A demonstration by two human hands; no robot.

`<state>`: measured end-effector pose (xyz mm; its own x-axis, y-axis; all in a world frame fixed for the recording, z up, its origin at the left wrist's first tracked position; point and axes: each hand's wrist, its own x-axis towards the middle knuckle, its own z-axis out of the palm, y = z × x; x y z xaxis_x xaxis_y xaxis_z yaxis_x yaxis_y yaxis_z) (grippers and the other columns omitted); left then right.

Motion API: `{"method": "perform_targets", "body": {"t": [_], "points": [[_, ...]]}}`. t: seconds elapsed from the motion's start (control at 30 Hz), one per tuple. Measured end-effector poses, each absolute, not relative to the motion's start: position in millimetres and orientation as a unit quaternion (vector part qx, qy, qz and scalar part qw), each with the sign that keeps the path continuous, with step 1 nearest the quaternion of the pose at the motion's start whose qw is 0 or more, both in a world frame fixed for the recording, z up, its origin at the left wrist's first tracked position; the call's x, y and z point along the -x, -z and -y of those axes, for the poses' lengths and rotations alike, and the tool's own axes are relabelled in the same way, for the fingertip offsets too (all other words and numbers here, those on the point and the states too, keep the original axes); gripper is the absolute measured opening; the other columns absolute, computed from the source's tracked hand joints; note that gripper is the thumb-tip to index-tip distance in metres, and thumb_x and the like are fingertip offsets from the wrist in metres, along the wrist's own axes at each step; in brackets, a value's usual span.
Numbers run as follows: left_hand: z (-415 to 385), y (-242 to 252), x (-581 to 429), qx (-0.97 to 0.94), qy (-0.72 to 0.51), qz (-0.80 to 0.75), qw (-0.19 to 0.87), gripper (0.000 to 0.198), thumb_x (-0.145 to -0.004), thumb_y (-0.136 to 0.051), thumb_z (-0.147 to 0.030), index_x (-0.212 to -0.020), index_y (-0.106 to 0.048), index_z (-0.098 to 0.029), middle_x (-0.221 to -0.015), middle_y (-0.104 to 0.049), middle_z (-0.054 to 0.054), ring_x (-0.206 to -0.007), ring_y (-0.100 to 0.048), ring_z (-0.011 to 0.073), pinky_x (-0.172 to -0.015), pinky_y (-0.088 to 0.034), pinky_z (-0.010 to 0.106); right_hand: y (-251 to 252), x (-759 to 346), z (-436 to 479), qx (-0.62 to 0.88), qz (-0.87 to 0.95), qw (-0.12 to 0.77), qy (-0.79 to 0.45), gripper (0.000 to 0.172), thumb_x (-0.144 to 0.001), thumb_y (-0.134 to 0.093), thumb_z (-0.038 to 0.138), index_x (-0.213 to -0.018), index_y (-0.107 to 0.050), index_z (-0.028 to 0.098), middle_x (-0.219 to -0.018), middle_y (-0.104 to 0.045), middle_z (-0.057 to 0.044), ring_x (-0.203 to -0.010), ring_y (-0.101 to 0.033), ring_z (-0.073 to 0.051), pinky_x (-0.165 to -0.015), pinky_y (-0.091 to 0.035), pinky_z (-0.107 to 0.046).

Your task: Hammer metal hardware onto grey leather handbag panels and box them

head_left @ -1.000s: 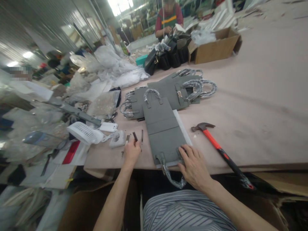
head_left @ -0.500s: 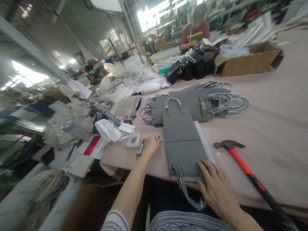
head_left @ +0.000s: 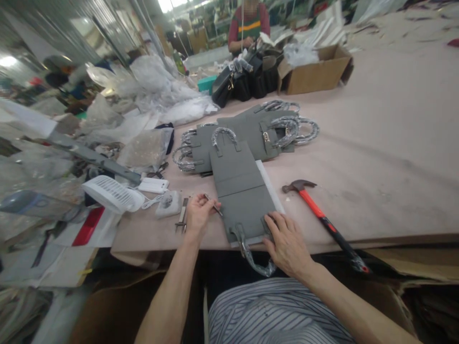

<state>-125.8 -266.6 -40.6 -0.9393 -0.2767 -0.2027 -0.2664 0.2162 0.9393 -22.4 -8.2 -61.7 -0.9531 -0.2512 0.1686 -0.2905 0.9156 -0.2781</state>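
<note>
A flat grey bag panel [head_left: 244, 191] lies lengthwise in front of me, with a plastic-wrapped handle at each end. Its near handle [head_left: 256, 265] hangs past the table edge. My right hand [head_left: 287, 241] grips the panel's near right corner by the handle tab, fingers on top; the thumb is partly hidden. At the panel's left side, my left hand [head_left: 201, 210] pinches a short thin metal rod [head_left: 214, 205], its tip close to the panel's edge. Left of that hand lies a small metal caliper-like tool [head_left: 182, 217]. White sheet material [head_left: 270, 186] shows under the panel.
More grey bag panels [head_left: 247, 131] with wrapped handles are stacked behind. A claw hammer [head_left: 322, 217] with a red and black handle lies right. A white fan [head_left: 113, 193] stands left. Black bags [head_left: 247, 79], a cardboard box [head_left: 315, 71] and a person [head_left: 249, 26] are farther back.
My left hand has turned and lifted the thin metal rod towards the panel's left edge, uncovering the caliper-like tool. The right hand stays on the panel's corner. The view has shifted right and downward.
</note>
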Motion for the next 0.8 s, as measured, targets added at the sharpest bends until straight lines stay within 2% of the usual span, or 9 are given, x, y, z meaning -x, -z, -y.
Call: {"method": "perform_targets", "body": {"t": [0.07,0.13,0.23,0.37,0.8], "points": [[242.2,41.8,104.2,-0.160,0.743,0.650,0.020,0.053,-0.071,-0.081,-0.040,-0.112,-0.055,-0.018,-0.088,-0.074,0.003,-0.080,-0.077,0.0218,-0.070,-0.061,0.032,61.8,22.5,8.0,-0.139,0.977,0.065,-0.151,0.051,-0.092,-0.057,0.027,-0.140,-0.054,0.010,-0.144,-0.052,-0.019,-0.131,-0.044,-0.036,-0.109,-0.038,-0.052],[217.8,43.6,88.4,-0.148,0.792,0.593,0.014,0.054,-0.065,-0.086,-0.042,-0.105,-0.060,-0.016,-0.085,-0.075,0.004,-0.077,-0.076,0.0214,-0.070,-0.061,0.031,62.0,22.5,7.6,-0.142,0.976,0.063,-0.151,0.051,-0.092,-0.057,0.027,-0.140,-0.054,0.010,-0.145,-0.052,-0.019,-0.131,-0.044,-0.036,-0.109,-0.038,-0.053],[192.9,47.2,76.0,-0.116,0.785,0.609,0.005,0.040,-0.073,-0.083,-0.043,-0.092,-0.062,-0.015,-0.081,-0.075,0.005,-0.075,-0.076,0.0199,-0.072,-0.061,0.031,62.4,22.1,7.1,-0.142,0.975,0.064,-0.156,0.051,-0.092,-0.057,0.028,-0.140,-0.054,0.010,-0.145,-0.051,-0.019,-0.131,-0.044,-0.036,-0.109,-0.038,-0.052],[185.7,52.6,72.1,-0.071,0.748,0.659,0.019,0.029,-0.085,-0.074,-0.041,-0.089,-0.060,-0.016,-0.084,-0.076,0.006,-0.079,-0.076,0.0183,-0.073,-0.061,0.030,62.8,20.9,7.2,-0.137,0.974,0.067,-0.164,0.051,-0.092,-0.058,0.027,-0.140,-0.054,0.010,-0.145,-0.052,-0.019,-0.131,-0.043,-0.037,-0.109,-0.037,-0.052],[185.7,62.5,68.7,-0.046,0.724,0.688,0.027,0.023,-0.091,-0.068,-0.037,-0.093,-0.056,-0.018,-0.085,-0.077,0.006,-0.080,-0.075,0.0180,-0.074,-0.063,0.031,63.4,22.0,7.2,-0.133,0.973,0.060,-0.181,0.052,-0.091,-0.059,0.027,-0.140,-0.054,0.011,-0.146,-0.051,-0.019,-0.133,-0.042,-0.037,-0.110,-0.036,-0.052]]}}
